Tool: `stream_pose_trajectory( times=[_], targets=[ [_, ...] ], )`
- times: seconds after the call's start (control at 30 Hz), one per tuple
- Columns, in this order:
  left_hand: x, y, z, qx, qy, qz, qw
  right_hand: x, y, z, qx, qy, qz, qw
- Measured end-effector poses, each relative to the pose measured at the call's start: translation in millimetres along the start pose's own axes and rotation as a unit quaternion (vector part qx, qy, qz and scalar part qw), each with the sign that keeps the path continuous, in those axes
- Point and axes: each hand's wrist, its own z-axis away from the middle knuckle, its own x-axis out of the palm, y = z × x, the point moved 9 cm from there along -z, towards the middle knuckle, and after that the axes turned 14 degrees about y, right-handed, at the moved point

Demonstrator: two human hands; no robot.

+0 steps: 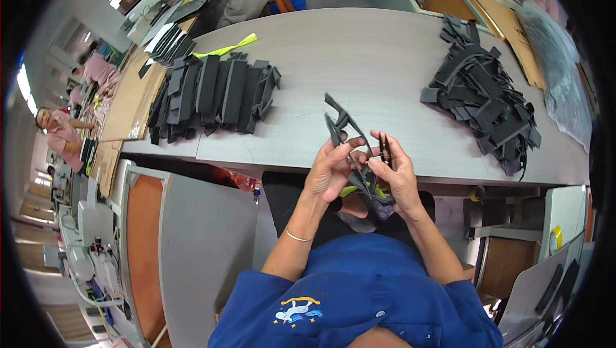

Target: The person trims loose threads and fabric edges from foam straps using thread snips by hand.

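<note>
My left hand is closed on a dark grey fabric strip just past the table's near edge. One end of the strip sticks up over the tabletop; the rest hangs down between my hands. In my right hand is a small pair of black thread snips, pointing up from the fingers. My right thumb and fingertips are close to the strip, and whether they also pinch it I cannot tell. Below the hands, something dark with bright yellow-green lies at my lap, partly hidden.
On the table, a row of dark grey strips lies at left, with a yellow-green strip behind it. A looser heap of dark strips lies at right. Clear plastic sheeting hangs beyond. Other people work at far left and behind.
</note>
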Motion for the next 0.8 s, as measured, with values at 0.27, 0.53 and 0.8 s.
stream_pose_trajectory(
  times=[0.27, 0.53, 0.8],
  targets=[
    [27, 10, 12, 0.014, -0.072, -0.133, 0.988, 3, 8, -4, 0.079, -0.035, -0.087, 0.993],
    [26, 31, 3, 0.079, -0.008, -0.207, 0.975, -30, -17, -28, -0.134, 0.037, 0.158, 0.978],
    [-11, 18, -3, 0.064, 0.084, -0.251, 0.962, 3, -38, -21, -0.191, -0.018, 0.247, 0.95]
  ],
)
